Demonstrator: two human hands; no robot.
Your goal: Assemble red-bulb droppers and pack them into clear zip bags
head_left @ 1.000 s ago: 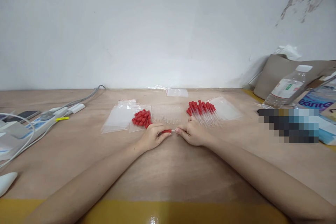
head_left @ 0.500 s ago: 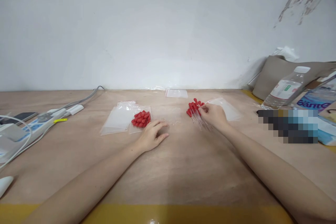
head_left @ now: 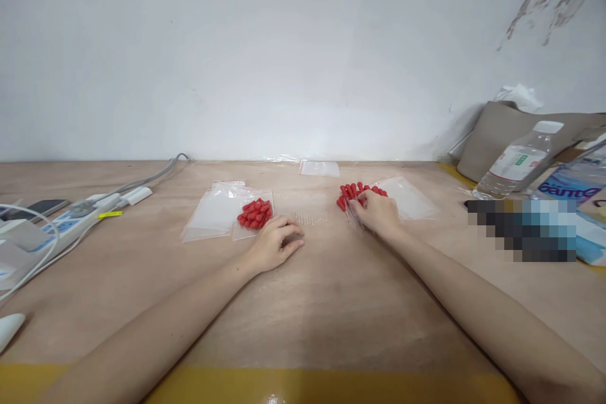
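My right hand (head_left: 379,213) is closed in a pinch at a cluster of glass droppers with red rubber bulbs (head_left: 353,190). The bulbs fan out to the left of and behind the fingers, and the hand hides part of the clear tubes. My left hand (head_left: 278,245) rests on the table with thumb and fingers apart, holding nothing. Right behind it is a pile of red dropper bulbs (head_left: 254,213) on a clear plastic bag. Between the hands lies a row of thin clear tubes (head_left: 303,209), faint against the table.
Flat clear zip bags lie at left (head_left: 211,218), at right (head_left: 409,199) and by the wall (head_left: 319,168). A power strip (head_left: 89,211) with cables and a phone (head_left: 45,207) are far left. A water bottle (head_left: 516,161) and a grey bag (head_left: 483,139) stand right.
My right hand has come slightly lower and left, and the red-bulbed droppers at it now spread in a wider row. My left hand has stayed in place.
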